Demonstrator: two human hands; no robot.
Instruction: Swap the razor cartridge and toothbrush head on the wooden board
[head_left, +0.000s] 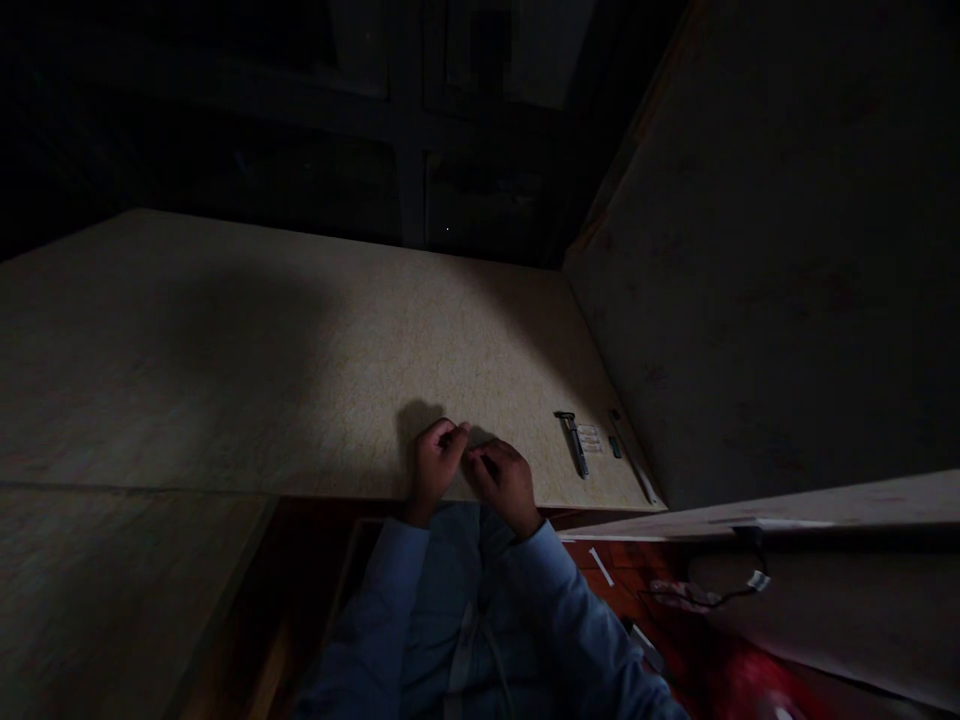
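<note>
My left hand (437, 460) is closed near the front edge of the pale patterned tabletop (360, 350), its thumb and forefinger pinched together. Just to its right, my right hand (505, 482) is closed too, with curled fingers and the fingertips drawn up close to the left ones. Whatever the fingers hold, if anything, is too small and dark to make out. Nearest on the right lies a razor (576, 446) with a dark head and grey handle. Beside the razor is a small pale packet (589, 438) with faint markings.
A small dark green piece (615, 447) and a long thin stick-like item (636, 460) lie by the right wall (765, 300). A dark window frame (409, 180) stands behind the tabletop. Below on the right, a cable (724, 602) and red cloth (757, 680) show on the reddish floor.
</note>
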